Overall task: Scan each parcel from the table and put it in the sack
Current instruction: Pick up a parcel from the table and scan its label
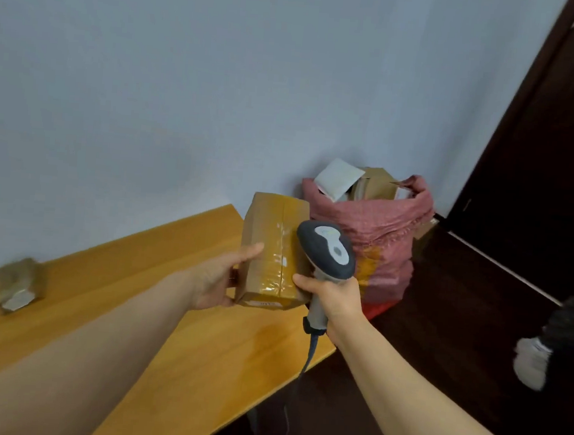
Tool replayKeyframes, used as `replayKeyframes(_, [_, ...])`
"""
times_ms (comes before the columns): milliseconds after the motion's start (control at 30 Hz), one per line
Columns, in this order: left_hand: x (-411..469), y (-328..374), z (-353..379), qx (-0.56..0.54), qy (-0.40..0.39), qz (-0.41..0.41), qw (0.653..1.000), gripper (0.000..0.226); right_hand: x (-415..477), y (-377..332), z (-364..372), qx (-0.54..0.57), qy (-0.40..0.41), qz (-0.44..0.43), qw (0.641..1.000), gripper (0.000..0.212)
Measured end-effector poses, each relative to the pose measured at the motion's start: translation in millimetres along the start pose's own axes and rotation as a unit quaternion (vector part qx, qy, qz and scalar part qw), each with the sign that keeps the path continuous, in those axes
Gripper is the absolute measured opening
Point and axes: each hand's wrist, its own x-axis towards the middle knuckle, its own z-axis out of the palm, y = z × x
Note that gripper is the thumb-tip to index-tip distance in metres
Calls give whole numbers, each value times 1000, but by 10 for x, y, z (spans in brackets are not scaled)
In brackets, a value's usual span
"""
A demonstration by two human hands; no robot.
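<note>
My left hand (pixel 217 278) grips a taped brown cardboard parcel (pixel 271 250) by its left side and holds it upright above the table's right end. My right hand (pixel 329 298) is closed around the handle of a grey barcode scanner (pixel 327 251), whose head sits right beside the parcel's right edge. Behind them on the floor stands a pink woven sack (pixel 373 238), open at the top, with several boxes and a white packet sticking out. A small blurred parcel (pixel 17 285) lies on the table at the far left.
The wooden table (pixel 173 338) runs along a pale blue wall. The scanner's cable (pixel 309 353) hangs over the table's right edge. A dark door and dark floor fill the right side. Another person's shoe (pixel 531 363) is on the floor at the far right.
</note>
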Motion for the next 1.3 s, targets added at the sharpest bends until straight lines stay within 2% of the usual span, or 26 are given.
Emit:
replayKeyframes(67, [253,161,125,46,-8,-1,999,84,248,-80,-96,11,4,-3,1000,39])
replayKeyframes(300, [1280,837,307,23,46,17,999,59,1257,-504,-468,27,47,32,998,25])
replayKeyframes(400, [1674,1139,411,47,64,34,996,64,1693,-754,-757,31,63,60,996,17])
replayKeyframes(500, [2051,1419,494,81,95,63,990,76,2189,-965,-1115,44,124,66,989,9])
replayKeyframes(600, [2449,1680,625,104,140,81,981,103,2734,-1130,-1488,76,188,71,977,9])
replayKeyframes(700, [2873,1974,835,149,193,107,964,129,3329,-1242,-1897,89,231,63,967,31])
replayKeyframes(767, [3124,2149,1028,190,237,113,946,135,3684,-1281,-2142,92,239,62,965,46])
replayKeyframes(900, [3582,2415,1525,309,284,104,902,125,4170,-1321,-2520,115,204,113,966,48])
replayKeyframes(967, [3756,2492,1742,419,282,89,858,118,4345,-1340,-2627,128,178,134,966,51])
replayKeyframes(1033, [3897,2551,1906,539,269,84,794,109,4516,-1365,-2695,129,154,147,968,46])
replayKeyframes(1100, [4036,2603,2021,616,240,97,744,103,4657,-1362,-2726,130,122,166,970,41])
replayKeyframes(1300, [4444,2786,2151,708,150,114,681,99,4966,-1270,-2752,158,63,231,958,52])
